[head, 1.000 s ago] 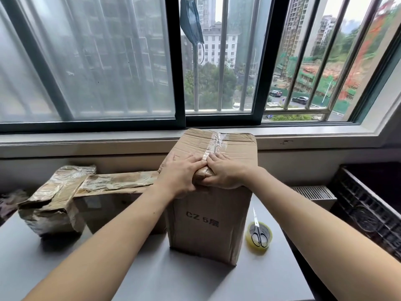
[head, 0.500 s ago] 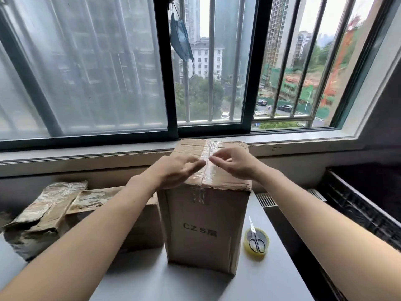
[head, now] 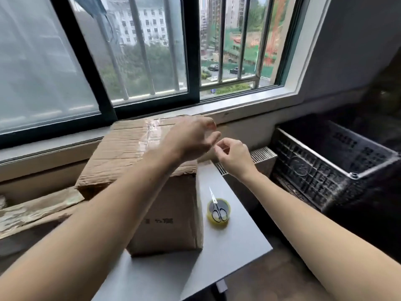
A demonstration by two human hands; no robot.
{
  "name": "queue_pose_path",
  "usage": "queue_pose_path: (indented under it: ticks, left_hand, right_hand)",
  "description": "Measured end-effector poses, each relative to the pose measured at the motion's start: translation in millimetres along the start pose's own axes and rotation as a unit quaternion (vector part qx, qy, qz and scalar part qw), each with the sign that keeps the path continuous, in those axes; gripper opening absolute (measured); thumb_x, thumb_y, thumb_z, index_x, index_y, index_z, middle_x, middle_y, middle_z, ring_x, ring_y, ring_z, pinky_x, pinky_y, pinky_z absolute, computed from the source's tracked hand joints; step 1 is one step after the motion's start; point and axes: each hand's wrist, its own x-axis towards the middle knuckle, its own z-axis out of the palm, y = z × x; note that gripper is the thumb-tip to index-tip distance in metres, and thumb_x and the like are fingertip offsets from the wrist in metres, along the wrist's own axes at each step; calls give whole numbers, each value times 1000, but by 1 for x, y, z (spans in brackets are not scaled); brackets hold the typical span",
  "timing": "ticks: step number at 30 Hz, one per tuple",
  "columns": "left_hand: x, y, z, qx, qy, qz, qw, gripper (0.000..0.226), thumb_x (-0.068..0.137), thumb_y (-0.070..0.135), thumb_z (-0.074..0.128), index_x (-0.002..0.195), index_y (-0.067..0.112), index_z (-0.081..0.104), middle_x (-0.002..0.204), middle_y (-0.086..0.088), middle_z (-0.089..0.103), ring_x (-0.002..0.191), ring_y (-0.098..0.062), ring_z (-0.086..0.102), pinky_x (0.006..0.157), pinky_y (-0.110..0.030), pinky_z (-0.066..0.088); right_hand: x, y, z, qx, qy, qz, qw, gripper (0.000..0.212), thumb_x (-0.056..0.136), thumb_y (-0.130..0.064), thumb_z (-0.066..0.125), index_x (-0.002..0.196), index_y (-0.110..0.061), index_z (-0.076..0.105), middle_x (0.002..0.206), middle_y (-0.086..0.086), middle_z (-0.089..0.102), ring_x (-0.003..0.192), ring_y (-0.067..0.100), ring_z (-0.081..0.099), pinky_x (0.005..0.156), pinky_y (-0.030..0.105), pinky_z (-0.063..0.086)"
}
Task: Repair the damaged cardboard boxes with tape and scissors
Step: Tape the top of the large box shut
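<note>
1. The tall box (head: pixel 152 170) stands upright on the table (head: pixel 234 242), its back against the window-side edge and its printed face toward the person. Its long axis runs straight up.
2. A strip of clear tape (head: pixel 153 132) runs along the top seam, from the near edge toward the window.
3. The left hand (head: pixel 191 137) hovers above the box's top right corner, fingers loosely spread, holding nothing that can be made out.
4. The right hand (head: pixel 233 155) hangs just past that corner, thumb and forefinger pinched together. Whether a scrap of tape sits between them, I cannot tell.
5. The scissors (head: pixel 218 208) lie across the tape roll (head: pixel 218 212) near the table's right edge, just beside the box, blades pointing toward the window.
6. The step looks like finishing the seam. To do it well, press the strip flat from the middle outward, then rub the ends down over the box edges so they do not lift.
</note>
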Motion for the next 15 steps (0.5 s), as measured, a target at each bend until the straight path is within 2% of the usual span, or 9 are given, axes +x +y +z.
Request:
queue_pose_path:
  ticks: [3,6,8,11,14,15]
  left_hand:
    - [16,35,25,70,-11,25,997,29,97,43,51,106,20,66,110,-4,66,103,-25,61,87,-39,50]
    - [22,65,66,101,-44,28,994,27,98,39,48,101,17,64,104,-5,62,100,-28,60,85,-41,50]
    - [24,70,96,77,-85,-13,993,26,98,36,48,101,15,64,103,-6,61,101,-27,59,86,-39,49]
    - [18,61,135,45,-126,-111,985,26,99,30,46,108,13,64,109,-8,59,105,-26,57,88,-37,45]
    - [3,48,173,20,-158,-194,968,27,100,23,44,117,11,61,117,-10,59,112,-28,55,94,-38,44]
    - [-3,44,185,14,-171,-219,961,29,100,21,43,121,11,60,120,-10,59,114,-29,55,95,-38,44]
  right_hand:
    - [-3,37,2,-7,-46,25,999,15,92,-16,60,77,-15,61,75,-5,60,74,17,56,65,20,31]
    - [-7,83,18,-25,-110,36,993,18,90,-13,54,74,-6,52,73,4,61,75,31,58,62,34,32]
    - [-10,109,28,-26,-151,50,987,13,88,-11,50,84,-1,57,83,16,68,80,36,61,61,40,40]
    - [-14,138,49,-58,-214,46,974,20,88,-12,48,94,1,62,92,20,69,86,37,60,62,36,34]
    - [-18,175,82,-102,-270,56,956,17,86,-27,44,94,-17,55,99,14,66,97,37,58,69,32,30]
    - [-21,186,92,-117,-294,66,946,25,84,-33,40,98,-19,55,103,13,64,101,36,55,71,33,30]
